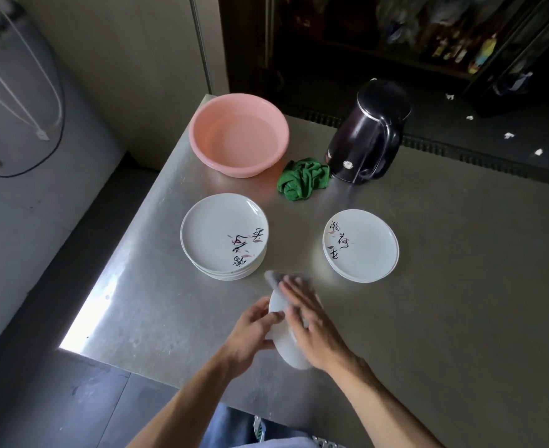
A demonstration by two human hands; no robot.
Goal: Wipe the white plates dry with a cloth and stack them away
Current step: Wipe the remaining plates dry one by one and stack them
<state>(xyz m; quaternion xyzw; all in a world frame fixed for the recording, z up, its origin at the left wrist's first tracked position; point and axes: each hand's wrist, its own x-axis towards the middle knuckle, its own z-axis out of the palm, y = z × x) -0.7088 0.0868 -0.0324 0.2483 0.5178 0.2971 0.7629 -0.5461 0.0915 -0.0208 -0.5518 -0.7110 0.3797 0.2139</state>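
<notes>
Brushed metal table (428,286); glossy plates (224,236); plastic basin (202,124).

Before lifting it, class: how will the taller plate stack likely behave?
The taller plate stack likely feels heavy: several plates deep. Its glossy plates may slide apart if tilted. Pushed on the smooth metal table, it probably skids, not tips.

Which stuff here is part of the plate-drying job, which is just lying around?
Job: held plate, grey cloth, left hand, right hand, left plate stack, right plate stack.
Lying about: pink basin, green cloth, dark kettle.
</notes>
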